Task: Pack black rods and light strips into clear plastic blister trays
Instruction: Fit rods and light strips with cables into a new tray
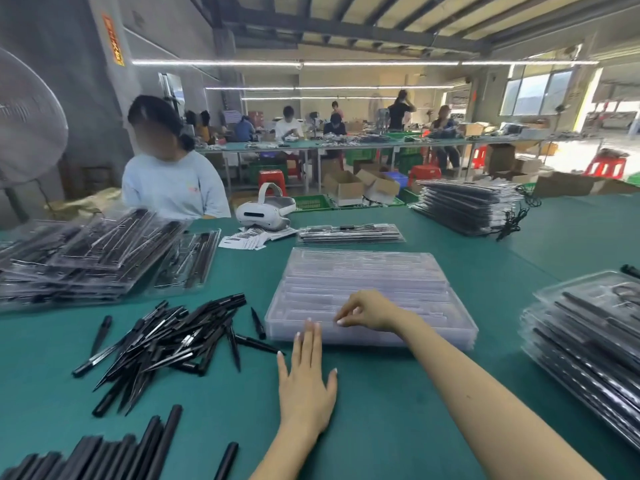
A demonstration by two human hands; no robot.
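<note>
1. Fingers (341, 315) of the right hand (367, 310) are curled at the near edge of the top tray; whether that edge is actually pinched cannot be told.
2. The left hand (306, 377) is held flat and open, fingertips touching the front of the tray stack (398, 282).
3. Loose spikes (173, 336) are heaped left of the stack on the green table (398, 403).
4. Black rods (104, 455) are seen at the near left.
5. Filled trays (588, 344) are piled at the right.

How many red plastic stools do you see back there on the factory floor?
5, maybe more hidden: one behind the white headset, one beyond it, one mid-floor, one under the far bench, one at far right.
</note>
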